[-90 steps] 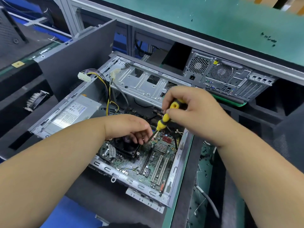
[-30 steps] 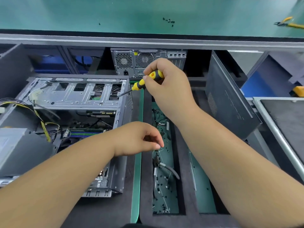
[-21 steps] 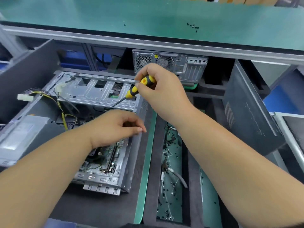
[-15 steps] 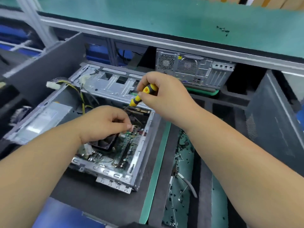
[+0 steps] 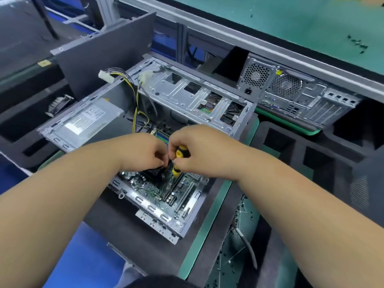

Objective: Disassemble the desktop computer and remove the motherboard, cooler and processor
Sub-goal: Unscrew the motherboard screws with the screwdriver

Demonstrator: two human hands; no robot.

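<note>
The right hand (image 5: 199,150) grips a yellow-and-black screwdriver (image 5: 179,163), tip down over the motherboard (image 5: 166,188) inside the open computer case (image 5: 187,96). The left hand (image 5: 143,150) fingers curl at the cooler (image 5: 153,173); what they hold cannot be told.

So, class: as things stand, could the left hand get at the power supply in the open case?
Probably yes. The left hand is at the cooler, and the power supply lies uncovered to its left in the open case. Only the yellow cables run nearby.

2nd PC tower (image 5: 299,96) at rear, loose screws (image 5: 357,43) on green bench top, heatsink (image 5: 59,103) far left
</note>
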